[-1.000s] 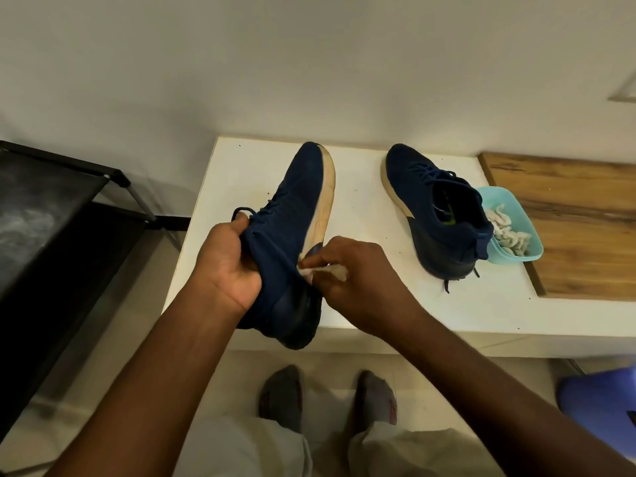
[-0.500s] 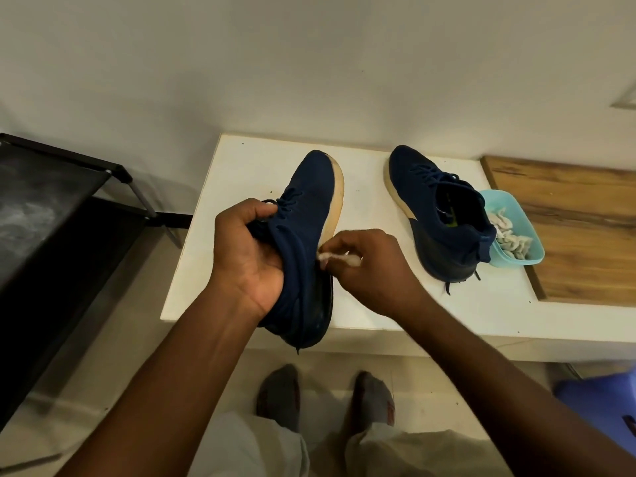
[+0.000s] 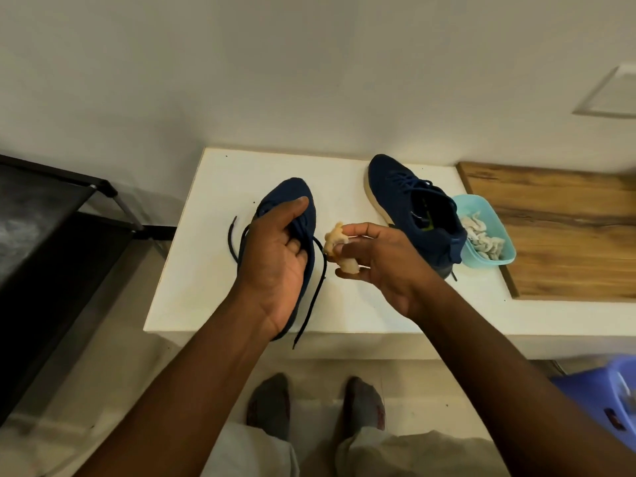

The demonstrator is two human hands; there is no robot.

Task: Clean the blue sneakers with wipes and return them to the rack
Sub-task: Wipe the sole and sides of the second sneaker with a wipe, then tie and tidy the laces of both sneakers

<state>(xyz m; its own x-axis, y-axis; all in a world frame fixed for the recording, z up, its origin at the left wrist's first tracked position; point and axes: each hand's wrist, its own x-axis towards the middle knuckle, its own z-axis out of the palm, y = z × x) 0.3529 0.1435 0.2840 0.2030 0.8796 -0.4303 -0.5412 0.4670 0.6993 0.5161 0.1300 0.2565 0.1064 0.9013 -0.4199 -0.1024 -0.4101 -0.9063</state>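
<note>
My left hand [image 3: 275,266] grips a blue sneaker [image 3: 292,197] from above, over the front left of the white table [image 3: 206,270]. The shoe's top faces me and its loose laces hang down past the table edge. My right hand [image 3: 382,266] is just right of it, palm up, pinching a crumpled, soiled wipe [image 3: 339,247] that is clear of the shoe. The second blue sneaker [image 3: 413,208] stands upright on the table further right, toe toward the wall.
A teal tub [image 3: 502,259] of wipes sits beside the second sneaker, partly on a wooden board [image 3: 568,235]. The black shoe rack [image 3: 51,242] stands at the left. A purple bin [image 3: 605,401] is at the lower right. My socked feet are on the floor below.
My left hand has turned the sneaker from sole-side facing right to top facing up. My right hand has lifted the wipe off the sole and drawn back to the right.
</note>
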